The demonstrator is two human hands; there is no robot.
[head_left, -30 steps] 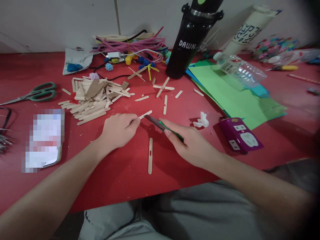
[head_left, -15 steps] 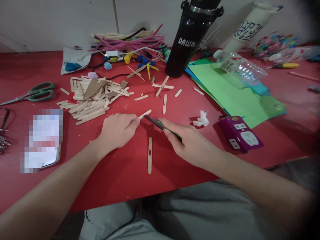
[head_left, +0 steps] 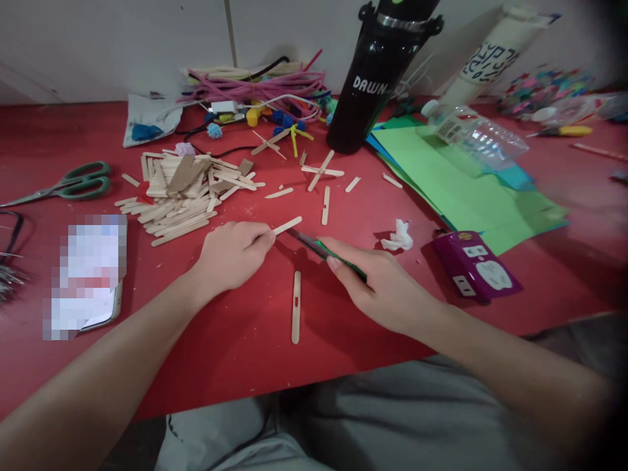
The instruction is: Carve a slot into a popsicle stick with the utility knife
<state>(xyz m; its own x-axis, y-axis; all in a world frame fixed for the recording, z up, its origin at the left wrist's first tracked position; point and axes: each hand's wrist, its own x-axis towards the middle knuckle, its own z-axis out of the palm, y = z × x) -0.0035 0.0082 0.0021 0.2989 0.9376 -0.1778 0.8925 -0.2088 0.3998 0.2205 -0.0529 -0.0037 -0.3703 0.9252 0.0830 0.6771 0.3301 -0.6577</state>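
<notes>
Where fingers [head_left: 255,230] pinch, flat wooden stick [head_left: 288,226], slim cutter [head_left: 314,245]

Pale wooden stick [head_left: 289,224]: its rounded free end pointed rightward and away, the other end being hidden in grasp. Dark-bladed cutter [head_left: 314,245], partly green: it slanted leftward, tip at the stick; contact was indiscernible.

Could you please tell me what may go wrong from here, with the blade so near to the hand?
First, the cutter in the right hand has its blade tip close to the fingers of the left hand; a slip could cut them.

Second, the wooden stick is thin and its free end juts past those fingers, so it might twist or snap under pressure.
</notes>
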